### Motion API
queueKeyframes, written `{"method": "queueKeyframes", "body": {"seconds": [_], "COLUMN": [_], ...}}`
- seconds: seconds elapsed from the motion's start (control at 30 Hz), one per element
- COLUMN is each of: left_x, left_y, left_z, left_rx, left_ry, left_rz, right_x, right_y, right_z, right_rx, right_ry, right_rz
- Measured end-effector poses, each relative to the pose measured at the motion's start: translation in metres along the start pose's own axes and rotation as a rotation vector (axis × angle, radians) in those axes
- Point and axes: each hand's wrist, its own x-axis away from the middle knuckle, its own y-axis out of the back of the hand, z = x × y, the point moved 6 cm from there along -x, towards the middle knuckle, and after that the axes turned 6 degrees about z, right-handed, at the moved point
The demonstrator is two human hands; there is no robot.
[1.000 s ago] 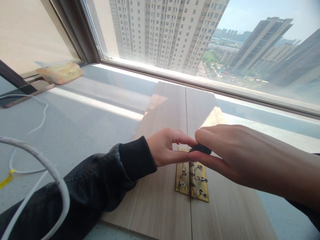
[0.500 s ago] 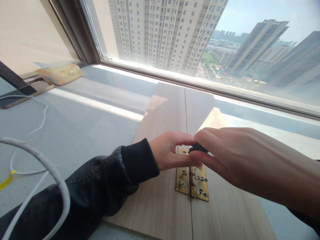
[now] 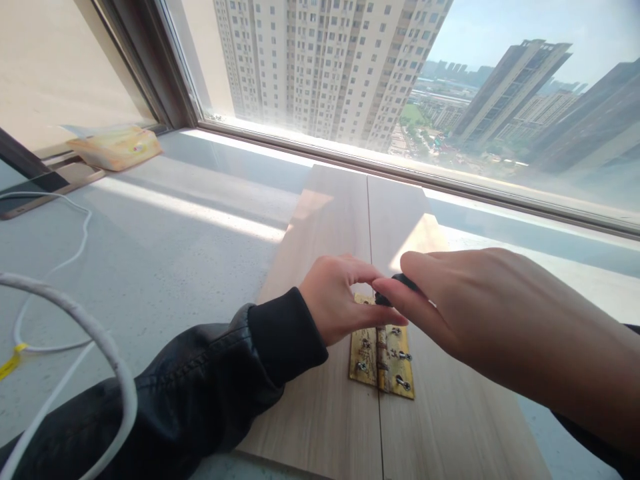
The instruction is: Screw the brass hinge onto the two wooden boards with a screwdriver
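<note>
Two light wooden boards lie side by side on a grey sill, joined by a brass hinge with several screws. My left hand, in a black sleeve, rests on the hinge's upper left leaf, fingers pinched at a spot under my right hand. My right hand is closed around a small black tool handle held upright over the top of the hinge. The tool's tip is hidden by my fingers.
A white cable with a yellow tag loops across the sill at the left. A yellow packet and a phone lie at the far left by the window frame. The window runs along the back.
Both hands stay at the top of the hinge. My right hand's fingers have shifted a little on the black handle, and the view has drifted slightly.
</note>
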Motion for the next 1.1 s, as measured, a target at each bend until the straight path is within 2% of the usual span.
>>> {"method": "queueKeyframes", "body": {"seconds": [0.1,0.17,0.27,0.43,0.5,0.57,0.63,0.73,0.8,0.9,1.03,1.1], "left_x": [-0.003,-0.003,-0.004,0.0,0.001,0.0,-0.003,-0.005,-0.006,-0.007,-0.003,-0.001], "left_y": [-0.006,-0.008,-0.003,0.0,0.0,0.0,-0.004,-0.011,-0.01,-0.004,-0.002,0.0], "left_z": [-0.003,-0.005,-0.005,-0.009,-0.01,-0.009,-0.01,-0.013,-0.013,-0.012,-0.013,-0.012], "left_rx": [0.083,0.113,0.075,-0.078,-0.106,-0.101,-0.044,0.085,0.115,0.061,0.002,-0.046], "left_ry": [-0.079,-0.096,-0.083,-0.051,-0.049,-0.059,-0.11,-0.197,-0.176,-0.107,-0.071,-0.041], "left_rz": [0.192,0.259,0.152,-0.043,-0.091,-0.089,0.02,0.253,0.31,0.211,0.046,-0.03], "right_x": [0.001,0.003,0.005,0.005,0.004,0.002,0.002,0.005,0.008,0.009,0.004,0.0], "right_y": [-0.005,-0.009,-0.01,0.005,0.007,0.005,-0.001,-0.007,-0.01,-0.01,-0.001,0.0], "right_z": [-0.004,-0.01,-0.016,-0.011,-0.005,-0.001,0.001,-0.005,-0.012,-0.019,-0.022,-0.017], "right_rx": [-0.162,-0.24,-0.201,0.155,0.155,0.078,-0.024,-0.147,-0.218,-0.236,0.013,0.071], "right_ry": [0.08,0.117,0.117,-0.044,-0.065,-0.054,0.017,0.095,0.117,0.121,-0.045,-0.084], "right_rz": [0.087,0.146,0.136,-0.086,-0.073,-0.013,0.065,0.12,0.135,0.12,0.014,0.033]}}
